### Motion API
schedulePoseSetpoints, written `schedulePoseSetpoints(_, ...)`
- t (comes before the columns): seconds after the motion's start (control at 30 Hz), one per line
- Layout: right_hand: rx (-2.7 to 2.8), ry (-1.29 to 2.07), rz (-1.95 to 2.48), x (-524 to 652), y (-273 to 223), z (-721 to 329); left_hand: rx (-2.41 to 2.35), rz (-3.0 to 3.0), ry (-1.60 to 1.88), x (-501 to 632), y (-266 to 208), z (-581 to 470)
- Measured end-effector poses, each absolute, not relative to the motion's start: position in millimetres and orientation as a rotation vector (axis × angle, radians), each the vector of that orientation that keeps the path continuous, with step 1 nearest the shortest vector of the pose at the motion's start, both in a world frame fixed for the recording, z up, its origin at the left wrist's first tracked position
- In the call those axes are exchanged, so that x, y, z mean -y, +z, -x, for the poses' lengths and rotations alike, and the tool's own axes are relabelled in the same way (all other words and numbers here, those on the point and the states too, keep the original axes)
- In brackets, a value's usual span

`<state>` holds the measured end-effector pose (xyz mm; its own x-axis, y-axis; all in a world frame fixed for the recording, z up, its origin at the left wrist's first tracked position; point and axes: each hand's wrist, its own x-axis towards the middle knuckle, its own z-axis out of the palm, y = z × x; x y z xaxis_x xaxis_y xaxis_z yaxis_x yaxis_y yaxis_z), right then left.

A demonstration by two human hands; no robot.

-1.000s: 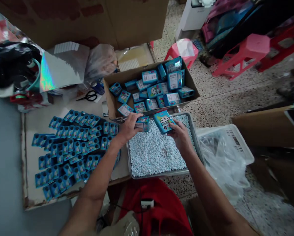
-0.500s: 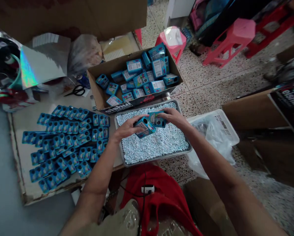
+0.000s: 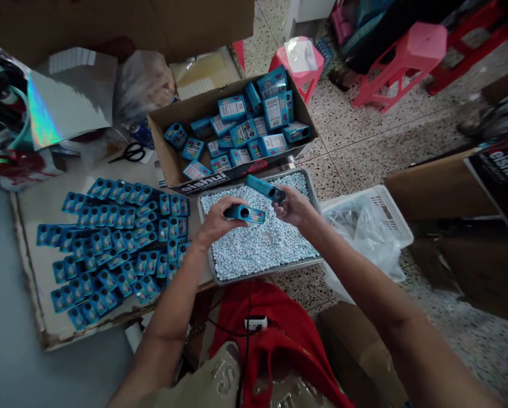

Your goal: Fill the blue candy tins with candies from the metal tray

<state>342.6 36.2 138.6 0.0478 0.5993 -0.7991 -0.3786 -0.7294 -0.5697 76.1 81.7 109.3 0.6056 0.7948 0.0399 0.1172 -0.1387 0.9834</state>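
My left hand (image 3: pixel 222 221) grips a small blue candy box (image 3: pixel 254 215) with a round dark hole in its upturned side. In my right hand (image 3: pixel 294 205) is a second blue candy box (image 3: pixel 260 187), tilted, its near end by the fingers. The two boxes are apart, both above a metal tray (image 3: pixel 214 276) filled with small pale blue and white candy balls (image 3: pixel 257 255). Left of the tray, many blue boxes with holes (image 3: pixel 109 238) stand in rows on the table. Behind it, a cardboard carton (image 3: pixel 169 173) holds a loose heap of blue boxes (image 3: pixel 243 133).
Black scissors (image 3: pixel 130 153) and a clear plastic bag (image 3: pixel 145 82) lie at the table's back left. On the right is a white plastic crate (image 3: pixel 392 218) with a clear bag over it. Pink stools (image 3: pixel 421 48) and a person's leg and shoe are beyond.
The two boxes have moved apart and turned. The left one now shows its holed side upward; the right one has swung up and away, its narrow side showing.
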Motion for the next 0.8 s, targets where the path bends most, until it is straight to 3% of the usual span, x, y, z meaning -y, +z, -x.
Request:
schedulePoseSetpoints(0.17,0.194,1.971,1.585,-32.7,131.7,-327.8,-0.777,-2.050,0.781,-73.8,126.3,-81.6)
schedulePoseSetpoints(0.3,0.312,2.013,1.554,-39.1,138.3,-328.3,-0.616,-1.962,0.682,-79.9,123.3,-78.3)
schedulePoseSetpoints(0.43,0.700,1.966,1.626,-36.1,152.6,-330.7,-0.749,-1.796,0.694,-80.1,113.5,-74.4)
schedulePoseSetpoints(0.57,1.048,1.603,1.645,-4.1,148.4,-321.4,-1.087,-1.434,0.873,-61.0,111.0,-85.7)
schedulePoseSetpoints(0.7,1.309,1.002,1.745,46.4,117.6,-285.6,-1.311,-1.092,1.073,-26.3,106.3,-120.3)
schedulePoseSetpoints(0.8,1.555,0.784,1.855,71.3,92.2,-257.3,-1.433,-0.828,1.088,-4.3,97.0,-147.4)
